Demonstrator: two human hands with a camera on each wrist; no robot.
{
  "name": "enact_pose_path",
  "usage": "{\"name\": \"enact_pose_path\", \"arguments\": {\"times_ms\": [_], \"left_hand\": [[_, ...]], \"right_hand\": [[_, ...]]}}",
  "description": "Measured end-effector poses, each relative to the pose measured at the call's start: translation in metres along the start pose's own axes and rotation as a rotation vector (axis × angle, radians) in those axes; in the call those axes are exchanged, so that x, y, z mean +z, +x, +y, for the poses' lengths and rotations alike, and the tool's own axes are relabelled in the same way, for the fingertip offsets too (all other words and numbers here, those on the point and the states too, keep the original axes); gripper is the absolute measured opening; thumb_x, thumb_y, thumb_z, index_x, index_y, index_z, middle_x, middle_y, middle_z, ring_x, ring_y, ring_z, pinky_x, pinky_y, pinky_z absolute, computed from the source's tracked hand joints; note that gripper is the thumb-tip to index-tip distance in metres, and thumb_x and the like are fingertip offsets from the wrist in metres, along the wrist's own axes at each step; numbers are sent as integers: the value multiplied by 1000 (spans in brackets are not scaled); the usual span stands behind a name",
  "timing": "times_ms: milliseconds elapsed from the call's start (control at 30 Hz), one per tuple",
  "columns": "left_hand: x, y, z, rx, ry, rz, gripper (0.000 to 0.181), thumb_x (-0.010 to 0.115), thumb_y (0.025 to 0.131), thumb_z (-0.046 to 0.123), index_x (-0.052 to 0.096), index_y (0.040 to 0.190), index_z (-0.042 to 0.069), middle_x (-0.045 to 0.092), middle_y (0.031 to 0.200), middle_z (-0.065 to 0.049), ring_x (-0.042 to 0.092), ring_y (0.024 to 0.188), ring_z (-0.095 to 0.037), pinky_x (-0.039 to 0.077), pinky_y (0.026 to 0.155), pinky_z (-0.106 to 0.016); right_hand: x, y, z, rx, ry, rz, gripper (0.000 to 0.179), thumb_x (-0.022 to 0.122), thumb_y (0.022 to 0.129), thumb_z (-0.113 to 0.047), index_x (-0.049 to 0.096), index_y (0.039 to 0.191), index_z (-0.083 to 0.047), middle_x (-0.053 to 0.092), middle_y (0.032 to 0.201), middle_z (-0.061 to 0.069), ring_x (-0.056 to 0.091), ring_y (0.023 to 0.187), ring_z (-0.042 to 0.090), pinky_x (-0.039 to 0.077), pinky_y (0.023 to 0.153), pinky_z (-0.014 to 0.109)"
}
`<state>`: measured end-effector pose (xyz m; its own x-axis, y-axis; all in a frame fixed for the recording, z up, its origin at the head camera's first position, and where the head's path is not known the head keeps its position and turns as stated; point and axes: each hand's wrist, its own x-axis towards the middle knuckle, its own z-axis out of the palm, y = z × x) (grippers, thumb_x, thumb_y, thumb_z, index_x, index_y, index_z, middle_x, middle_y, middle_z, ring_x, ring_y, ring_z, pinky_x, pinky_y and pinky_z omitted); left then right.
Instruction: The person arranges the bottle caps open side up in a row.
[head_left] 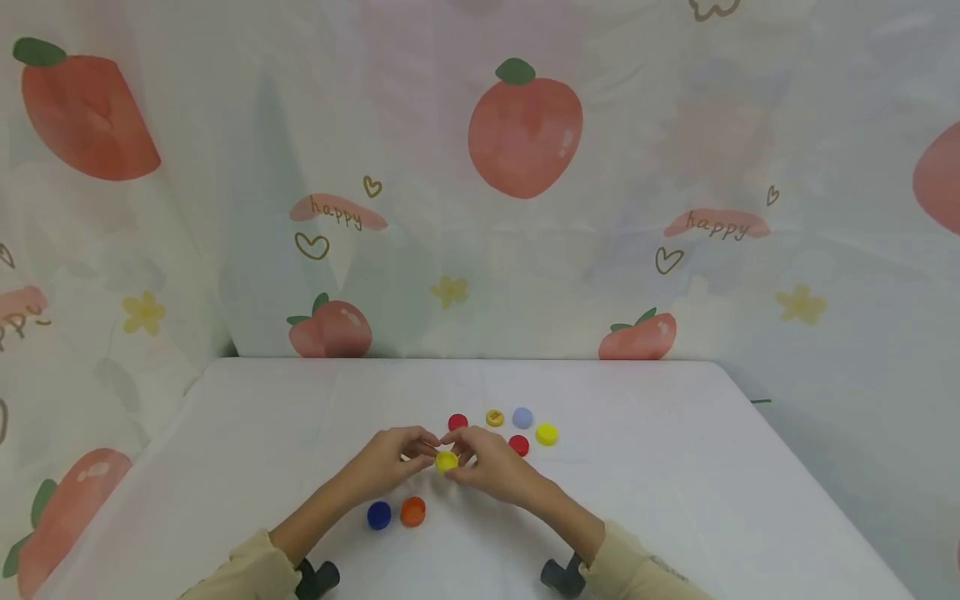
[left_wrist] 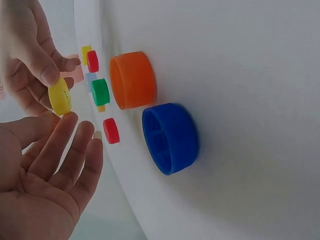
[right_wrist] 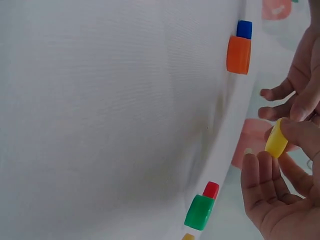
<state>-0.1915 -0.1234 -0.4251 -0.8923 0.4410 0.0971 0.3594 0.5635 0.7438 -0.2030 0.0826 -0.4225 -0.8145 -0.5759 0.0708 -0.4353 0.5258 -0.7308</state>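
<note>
A yellow bottle cap is held above the white table between both hands. My right hand pinches it between thumb and fingers, its hollow side facing the head camera. My left hand reaches in from the other side, thumb and index fingertips at the cap's edge, the other fingers fairly straight. In the left wrist view, dark marks show on the flat face of the yellow cap. Below the hands, a blue bottle cap and an orange one lie near each other, hollow sides up.
Beyond the hands lie a red cap, a printed yellow cap, a light blue cap, another red cap and a bright yellow cap. A green cap shows only in the wrist views.
</note>
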Motion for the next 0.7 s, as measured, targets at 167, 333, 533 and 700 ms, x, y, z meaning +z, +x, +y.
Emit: {"name": "enact_pose_path", "arguments": {"times_ms": [167,333,533,700], "left_hand": [[0,-1,4,5,-11,-40,22,65,90,14,62,109,4,70,92,1,63,86,-16,53,74,-31],[-1,0,3,4,-28,-122,20,63,91,13,62,109,4,70,90,2,65,85,-15,53,76,-34],[2,0,-1,13,-19,-203,15,63,91,13,63,106,8,69,90,4,64,86,-11,51,79,-32],[4,-3,-2,-24,9,-230,12,65,89,13,64,101,10,68,88,7,62,85,-9,51,79,-30]], "right_hand": [[1,-4,0,9,-78,-60,46,75,81,-13,57,122,-8,56,89,-6,54,83,11,48,69,17],[4,-6,-1,23,-147,-121,50,76,80,-14,56,125,-7,54,85,-8,52,79,8,47,69,16],[8,-7,-4,45,-201,-172,50,77,79,-16,57,124,-8,53,81,-10,50,73,5,47,66,15],[18,-9,-3,74,-238,-212,42,77,79,-16,59,116,-10,52,78,-9,50,69,4,46,65,16]]}}
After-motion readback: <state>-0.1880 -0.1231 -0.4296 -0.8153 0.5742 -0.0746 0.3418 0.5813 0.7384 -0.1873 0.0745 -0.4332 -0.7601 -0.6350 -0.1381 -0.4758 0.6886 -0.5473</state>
